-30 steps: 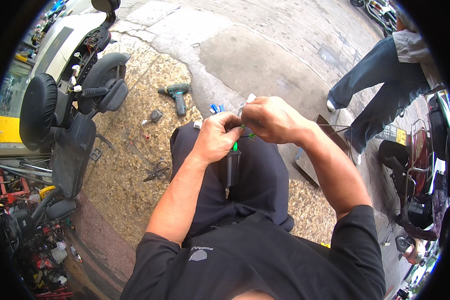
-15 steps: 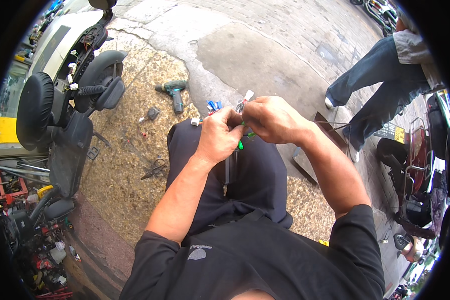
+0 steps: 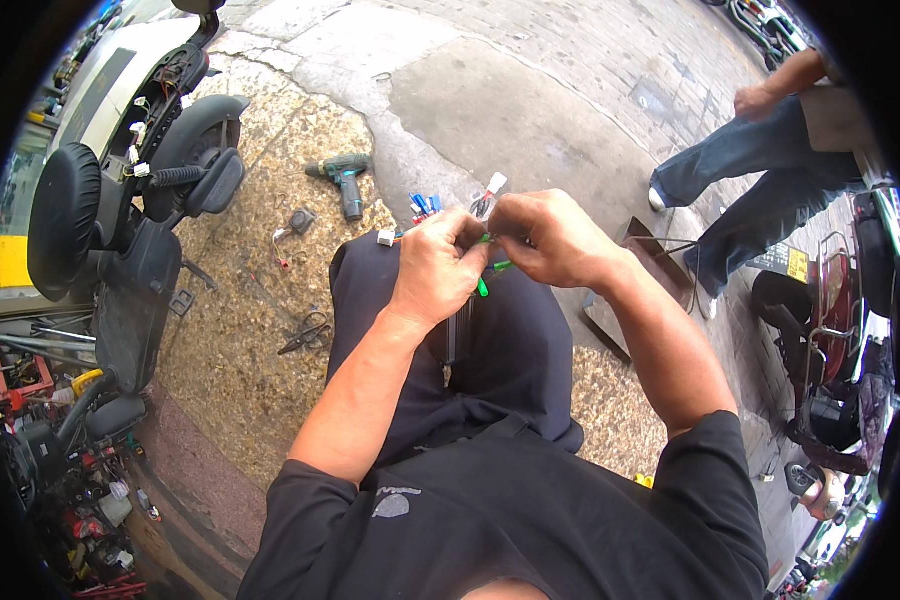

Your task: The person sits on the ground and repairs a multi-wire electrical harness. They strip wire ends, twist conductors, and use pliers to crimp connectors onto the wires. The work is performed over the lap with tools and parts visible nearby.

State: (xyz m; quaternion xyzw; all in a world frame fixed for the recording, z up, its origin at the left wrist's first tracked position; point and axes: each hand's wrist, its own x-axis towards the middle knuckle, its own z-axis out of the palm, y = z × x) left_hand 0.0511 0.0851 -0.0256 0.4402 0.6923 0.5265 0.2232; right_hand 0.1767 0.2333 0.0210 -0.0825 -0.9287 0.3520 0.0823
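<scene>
Above my lap, my left hand and my right hand meet fingertip to fingertip, both closed on the wires of a small wiring harness. Green terminal sleeves poke out between and below the fingers. Blue terminals fan out beyond my left hand, and a white plug hangs to its left. Another white plug sticks up past my right fingertips on grey wires. Exactly where the wires are pinched is hidden by the fingers.
On the ground lie a cordless drill, a small black part with wires and scissors. A partly stripped scooter stands at left. A metal dustpan and a person in jeans are at right, near parked scooters.
My hands stay together, with the right fingers slightly shifted and more green showing between them. At right, the other person's forearm and hand have come into view.
</scene>
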